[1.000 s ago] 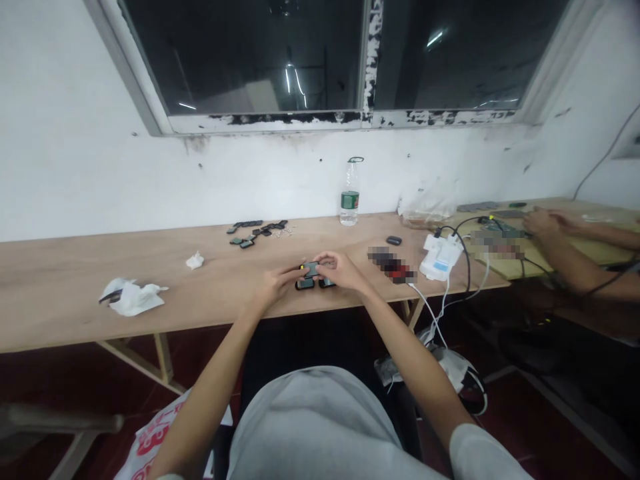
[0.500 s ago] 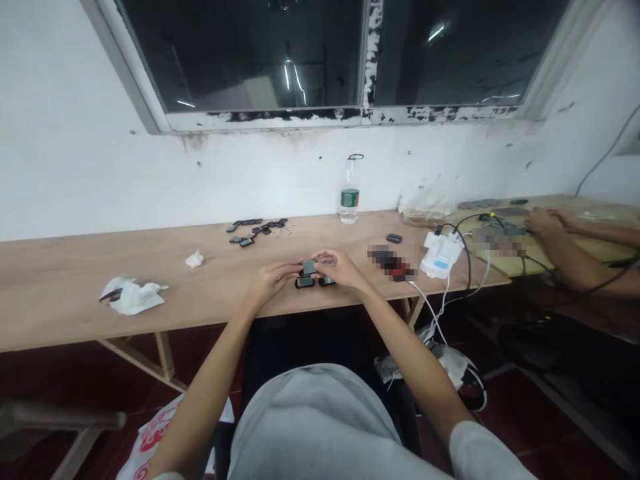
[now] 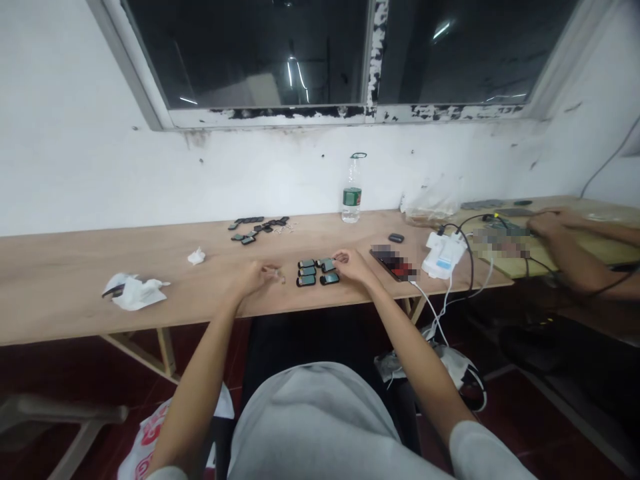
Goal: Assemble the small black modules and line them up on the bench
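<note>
While one piece is touched by the right hand, whether it is gripped cannot be told; the left grip, blurred near pale bits, cannot be read either, and the pieces are set in two columns on the tabletop, between both hands

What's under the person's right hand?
The wooden table is beneath the right hand. Beside its thumb, small black-rimmed pieces with grey-green faces show. Whatever lies directly under the palm is covered, so I can't tell.
</note>
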Available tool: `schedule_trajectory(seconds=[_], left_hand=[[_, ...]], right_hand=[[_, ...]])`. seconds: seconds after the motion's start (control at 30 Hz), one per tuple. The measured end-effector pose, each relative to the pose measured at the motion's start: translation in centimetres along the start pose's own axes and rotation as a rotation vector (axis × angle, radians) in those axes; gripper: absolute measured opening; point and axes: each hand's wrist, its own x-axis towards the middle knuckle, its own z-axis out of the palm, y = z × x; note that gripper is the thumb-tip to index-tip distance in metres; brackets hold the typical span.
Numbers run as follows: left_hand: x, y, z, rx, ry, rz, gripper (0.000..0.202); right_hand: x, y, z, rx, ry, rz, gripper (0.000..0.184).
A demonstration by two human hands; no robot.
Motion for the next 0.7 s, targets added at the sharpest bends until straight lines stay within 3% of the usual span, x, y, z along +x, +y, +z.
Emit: schedule_trajectory(seconds=[0.17, 0.5, 0.63, 0.7], left_hand=[[-0.2, -0.8, 0.5, -0.088, -0.147, -0.037, 0.038], [-0.3, -0.8, 1.3, -0.102, -0.167, -0.052, 0.042], [-0.1, 0.5, 0.5, -0.066, -0.167, -0.024, 0.043], [-0.3, 2.6, -0.6, -0.004, -0.083, 0.019, 0.043]], right_hand=[[-0.2, 0.1, 0.1, -0.146, -0.066, 0.019, 0.012], [-0.1, 0.2, -0.1, -0.199, -0.029, -0.06, 0.013], [-0.5, -1.8, -0.6, -0.136, 0.009, -0.139, 0.014], [-1.2, -3.6, -1.7, -0.099, 0.061, -0.221, 0.016]])
